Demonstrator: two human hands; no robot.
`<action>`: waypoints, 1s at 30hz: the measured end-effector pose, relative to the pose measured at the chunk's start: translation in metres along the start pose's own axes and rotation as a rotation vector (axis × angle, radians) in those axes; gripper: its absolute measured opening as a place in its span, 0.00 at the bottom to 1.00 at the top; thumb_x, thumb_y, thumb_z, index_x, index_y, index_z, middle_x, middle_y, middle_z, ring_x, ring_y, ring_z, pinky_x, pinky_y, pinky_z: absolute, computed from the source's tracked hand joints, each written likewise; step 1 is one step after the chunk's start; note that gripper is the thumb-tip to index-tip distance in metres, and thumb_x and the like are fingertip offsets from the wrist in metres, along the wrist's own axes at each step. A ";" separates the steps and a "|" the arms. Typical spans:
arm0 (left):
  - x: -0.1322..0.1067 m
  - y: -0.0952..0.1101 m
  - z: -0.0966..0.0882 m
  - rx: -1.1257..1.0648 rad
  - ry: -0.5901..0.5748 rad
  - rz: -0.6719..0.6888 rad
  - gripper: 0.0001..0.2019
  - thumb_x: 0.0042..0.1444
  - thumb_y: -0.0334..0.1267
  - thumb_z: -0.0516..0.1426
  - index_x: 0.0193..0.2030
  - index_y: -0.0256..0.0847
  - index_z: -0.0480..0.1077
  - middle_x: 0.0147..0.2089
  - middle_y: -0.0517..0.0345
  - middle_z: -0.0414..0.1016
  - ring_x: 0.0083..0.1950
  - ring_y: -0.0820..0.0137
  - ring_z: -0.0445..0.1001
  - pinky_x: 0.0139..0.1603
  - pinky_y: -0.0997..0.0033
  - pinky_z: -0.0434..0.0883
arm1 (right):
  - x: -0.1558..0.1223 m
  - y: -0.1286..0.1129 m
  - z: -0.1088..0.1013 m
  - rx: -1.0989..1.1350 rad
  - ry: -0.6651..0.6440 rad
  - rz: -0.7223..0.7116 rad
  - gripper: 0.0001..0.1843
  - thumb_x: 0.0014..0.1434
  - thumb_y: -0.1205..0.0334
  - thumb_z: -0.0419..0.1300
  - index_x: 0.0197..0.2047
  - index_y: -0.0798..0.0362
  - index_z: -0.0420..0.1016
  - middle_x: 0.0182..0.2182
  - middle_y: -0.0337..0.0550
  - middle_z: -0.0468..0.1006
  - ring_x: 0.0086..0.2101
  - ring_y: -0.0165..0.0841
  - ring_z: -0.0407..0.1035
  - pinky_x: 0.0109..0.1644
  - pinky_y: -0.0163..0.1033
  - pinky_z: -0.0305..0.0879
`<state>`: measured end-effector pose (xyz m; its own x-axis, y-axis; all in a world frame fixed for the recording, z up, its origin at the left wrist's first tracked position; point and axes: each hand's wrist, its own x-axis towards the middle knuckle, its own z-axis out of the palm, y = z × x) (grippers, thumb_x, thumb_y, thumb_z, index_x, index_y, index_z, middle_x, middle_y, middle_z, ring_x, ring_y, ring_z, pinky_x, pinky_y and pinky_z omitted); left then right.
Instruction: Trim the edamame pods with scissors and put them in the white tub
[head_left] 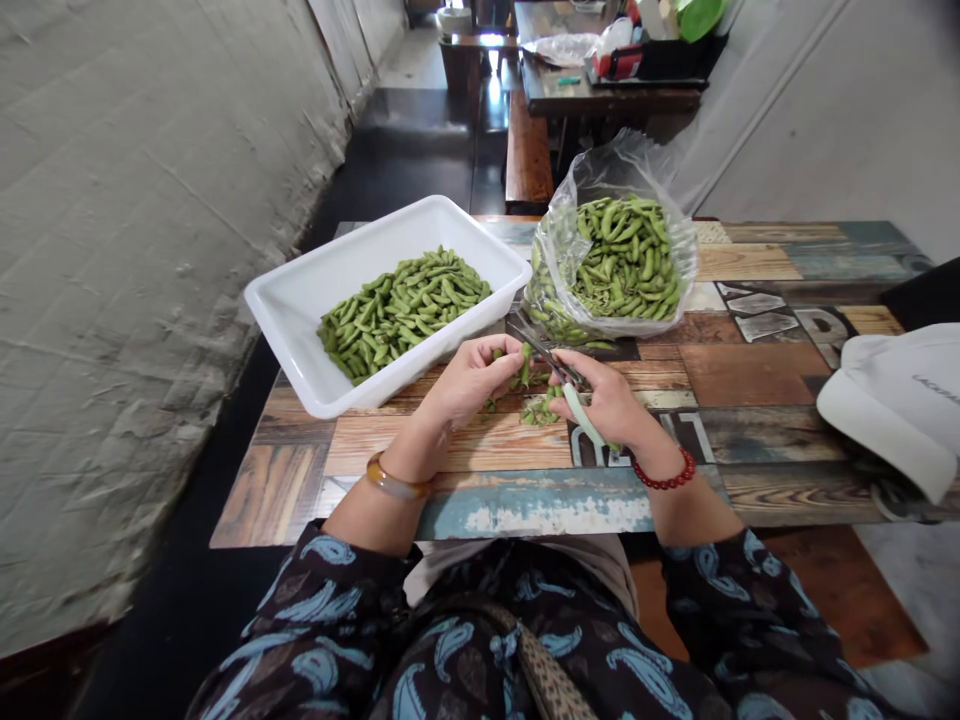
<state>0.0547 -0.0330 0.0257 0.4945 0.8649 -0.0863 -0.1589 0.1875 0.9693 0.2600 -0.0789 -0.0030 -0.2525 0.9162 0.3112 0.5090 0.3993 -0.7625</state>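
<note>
Between the fingers of my left hand (480, 378) is a green edamame pod (526, 366). My right hand (604, 398) grips a pair of scissors (579, 412) with pale green handles, its blades pointing up and left beside the pod. Under my hands, trimmed green bits (544, 410) lie on the table. A white plastic tub (289, 355) at the left holds a heap of edamame pods (405, 312). Behind my right hand, a clear plastic bag (559, 250) stands with its mouth wide, full of more pods (626, 255).
The patchwork-patterned wooden table (495, 510) carries everything. A white cap (896, 400) sits at its right edge. Beyond it are a wooden bench (527, 150) and a second table (547, 95) bearing a black tray. A white wall (150, 200) runs along the left.
</note>
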 end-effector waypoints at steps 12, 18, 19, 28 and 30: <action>0.002 -0.002 -0.003 0.086 0.020 0.064 0.15 0.53 0.47 0.63 0.32 0.37 0.68 0.19 0.68 0.58 0.19 0.82 0.52 0.20 0.78 0.47 | 0.000 0.005 0.002 -0.024 -0.055 -0.067 0.27 0.55 0.55 0.66 0.57 0.54 0.70 0.38 0.45 0.77 0.33 0.32 0.69 0.42 0.40 0.71; 0.001 0.003 -0.005 0.206 0.010 0.095 0.13 0.54 0.45 0.61 0.29 0.36 0.67 0.20 0.67 0.60 0.20 0.81 0.53 0.21 0.77 0.49 | -0.002 0.004 0.000 0.012 -0.084 0.012 0.28 0.54 0.52 0.66 0.56 0.54 0.73 0.37 0.45 0.79 0.34 0.35 0.72 0.43 0.42 0.71; 0.001 0.003 -0.005 0.220 0.011 0.097 0.13 0.54 0.45 0.61 0.29 0.37 0.67 0.20 0.66 0.60 0.20 0.81 0.53 0.22 0.77 0.50 | -0.002 0.004 -0.001 0.027 -0.101 0.033 0.28 0.54 0.52 0.66 0.56 0.54 0.73 0.37 0.45 0.79 0.35 0.35 0.72 0.44 0.42 0.71; -0.001 0.007 -0.003 0.306 0.048 0.092 0.13 0.53 0.45 0.60 0.28 0.37 0.67 0.21 0.65 0.64 0.22 0.80 0.56 0.23 0.77 0.54 | -0.003 0.007 -0.001 0.060 -0.125 0.062 0.30 0.53 0.53 0.66 0.58 0.55 0.74 0.42 0.48 0.81 0.39 0.37 0.75 0.49 0.44 0.72; -0.001 0.007 -0.003 0.310 0.050 0.090 0.13 0.53 0.45 0.60 0.28 0.37 0.67 0.22 0.64 0.64 0.22 0.80 0.56 0.23 0.77 0.53 | -0.003 0.008 -0.001 0.054 -0.122 0.069 0.30 0.54 0.52 0.66 0.58 0.56 0.74 0.43 0.49 0.81 0.38 0.37 0.76 0.48 0.43 0.72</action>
<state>0.0505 -0.0306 0.0314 0.4463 0.8949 -0.0011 0.0718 -0.0346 0.9968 0.2660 -0.0785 -0.0098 -0.3183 0.9291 0.1882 0.4845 0.3300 -0.8101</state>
